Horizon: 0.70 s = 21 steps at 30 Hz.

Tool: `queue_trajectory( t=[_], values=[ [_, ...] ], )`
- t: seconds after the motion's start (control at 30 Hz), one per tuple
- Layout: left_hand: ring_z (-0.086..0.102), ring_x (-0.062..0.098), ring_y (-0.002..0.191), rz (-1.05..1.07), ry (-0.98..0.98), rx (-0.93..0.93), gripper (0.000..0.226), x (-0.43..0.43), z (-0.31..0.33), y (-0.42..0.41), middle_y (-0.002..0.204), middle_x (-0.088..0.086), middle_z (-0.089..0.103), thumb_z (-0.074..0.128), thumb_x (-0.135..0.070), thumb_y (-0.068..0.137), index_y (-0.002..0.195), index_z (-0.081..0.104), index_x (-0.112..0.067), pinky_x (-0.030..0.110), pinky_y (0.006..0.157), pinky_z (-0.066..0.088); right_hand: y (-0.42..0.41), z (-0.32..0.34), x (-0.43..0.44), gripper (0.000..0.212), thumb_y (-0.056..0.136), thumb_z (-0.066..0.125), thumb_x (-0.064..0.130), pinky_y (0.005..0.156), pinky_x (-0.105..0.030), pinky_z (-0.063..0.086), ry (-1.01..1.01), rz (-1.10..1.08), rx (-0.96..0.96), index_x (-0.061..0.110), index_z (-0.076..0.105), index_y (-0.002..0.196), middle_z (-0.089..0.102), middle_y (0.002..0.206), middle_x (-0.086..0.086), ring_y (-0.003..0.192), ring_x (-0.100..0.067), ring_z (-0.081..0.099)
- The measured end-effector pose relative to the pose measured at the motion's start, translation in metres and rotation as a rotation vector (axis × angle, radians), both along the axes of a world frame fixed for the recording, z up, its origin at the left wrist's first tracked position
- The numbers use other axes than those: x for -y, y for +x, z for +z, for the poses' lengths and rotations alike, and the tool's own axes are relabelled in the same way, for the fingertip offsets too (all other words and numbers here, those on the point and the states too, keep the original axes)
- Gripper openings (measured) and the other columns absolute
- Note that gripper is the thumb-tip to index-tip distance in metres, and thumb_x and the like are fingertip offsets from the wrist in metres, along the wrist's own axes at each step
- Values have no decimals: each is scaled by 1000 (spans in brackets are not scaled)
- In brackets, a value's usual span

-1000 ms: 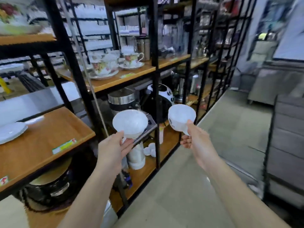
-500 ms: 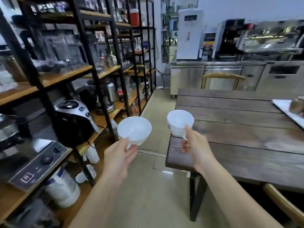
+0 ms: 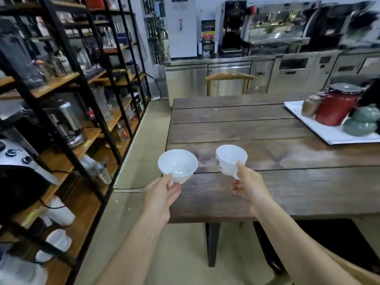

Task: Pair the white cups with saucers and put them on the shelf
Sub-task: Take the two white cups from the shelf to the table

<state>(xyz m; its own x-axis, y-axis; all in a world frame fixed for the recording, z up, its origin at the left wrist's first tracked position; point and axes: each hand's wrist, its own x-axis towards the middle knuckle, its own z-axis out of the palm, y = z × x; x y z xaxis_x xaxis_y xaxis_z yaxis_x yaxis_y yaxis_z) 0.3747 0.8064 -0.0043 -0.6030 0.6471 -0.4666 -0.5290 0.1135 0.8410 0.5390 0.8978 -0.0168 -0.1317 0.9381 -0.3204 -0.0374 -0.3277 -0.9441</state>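
Observation:
My left hand (image 3: 162, 194) grips a wide white cup (image 3: 177, 164) by its handle, held upright over the near left corner of the dark wooden table (image 3: 267, 140). A second white cup (image 3: 230, 159), with a small dark logo on its side, is pinched by its handle in my right hand (image 3: 248, 187) above the table's front planks. Both cups look empty. The black metal shelf with wooden boards (image 3: 86, 140) runs along the left. No saucers are in sight.
A white tray (image 3: 329, 134) at the table's far right carries a red pot (image 3: 337, 108), a brown jar and green lidded jars. A wooden chair (image 3: 229, 78) stands behind the table. Steel counters line the back wall. Appliances and white cups fill the shelf's lower levels.
My view has swung right, away from the shelf and toward the wooden table. Both hands keep their cups, which now hover over the table's near edge.

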Motion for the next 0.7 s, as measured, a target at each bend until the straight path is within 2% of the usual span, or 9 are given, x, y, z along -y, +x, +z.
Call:
queue_trajectory(
  t=[0.07, 0.2, 0.3, 0.4, 0.5, 0.57, 0.63, 0.7],
  values=[
    [61, 34, 95, -25, -20, 12, 14, -23, -9, -4, 78, 10, 53, 56, -6, 92, 79, 53, -6, 42, 96, 48, -2, -10, -16, 27, 96, 45, 34, 54, -27, 37, -16, -31, 6, 16, 56, 79, 45, 74, 0, 58, -16, 40],
    [62, 34, 91, -82, -54, 53, 14, -69, -26, -19, 81, 12, 56, 57, -6, 91, 78, 53, -5, 45, 101, 46, -14, -28, -49, 27, 96, 44, 35, 54, -27, 36, -73, -79, 45, 11, 56, 98, 47, 73, -2, 58, -17, 42],
    [61, 32, 97, -115, -92, 93, 6, -101, -39, -33, 95, 16, 58, 58, -5, 91, 90, 53, -2, 44, 103, 45, -28, -43, -74, 29, 96, 43, 35, 52, -27, 36, -118, -90, 63, 9, 55, 105, 48, 73, -3, 59, -18, 42],
    [59, 30, 103, -158, -123, 118, 14, -128, -53, -46, 89, 13, 59, 57, -5, 91, 79, 52, -4, 43, 105, 43, -41, -59, -97, 28, 97, 43, 32, 51, -27, 37, -132, -96, 38, 8, 53, 108, 48, 76, -1, 58, -17, 42],
    [59, 27, 98, -179, -176, 139, 15, -148, -69, -53, 89, 13, 59, 57, -5, 91, 78, 52, -2, 42, 107, 42, -47, -75, -116, 27, 98, 43, 30, 51, -27, 40, -172, -99, 17, 8, 50, 111, 49, 82, -1, 59, -19, 45],
    [58, 26, 96, -185, -208, 159, 9, -158, -80, -56, 91, 15, 59, 56, -5, 92, 91, 56, 4, 42, 107, 41, -49, -87, -126, 29, 98, 43, 32, 51, -27, 42, -218, -108, 9, 8, 50, 112, 50, 84, -4, 59, -20, 48],
    [59, 25, 93, -181, -237, 178, 25, -166, -89, -57, 87, 15, 58, 56, -3, 91, 114, 54, 9, 42, 108, 40, -50, -101, -137, 31, 98, 41, 34, 48, -25, 44, -256, -135, -6, 7, 51, 111, 51, 83, -10, 58, -20, 50],
    [59, 23, 91, -174, -251, 193, 35, -175, -97, -56, 85, 14, 57, 56, -2, 91, 123, 50, 10, 42, 110, 39, -50, -113, -146, 33, 98, 40, 34, 50, -27, 45, -282, -185, -31, 6, 52, 111, 51, 79, -12, 57, -21, 51]
  ],
)
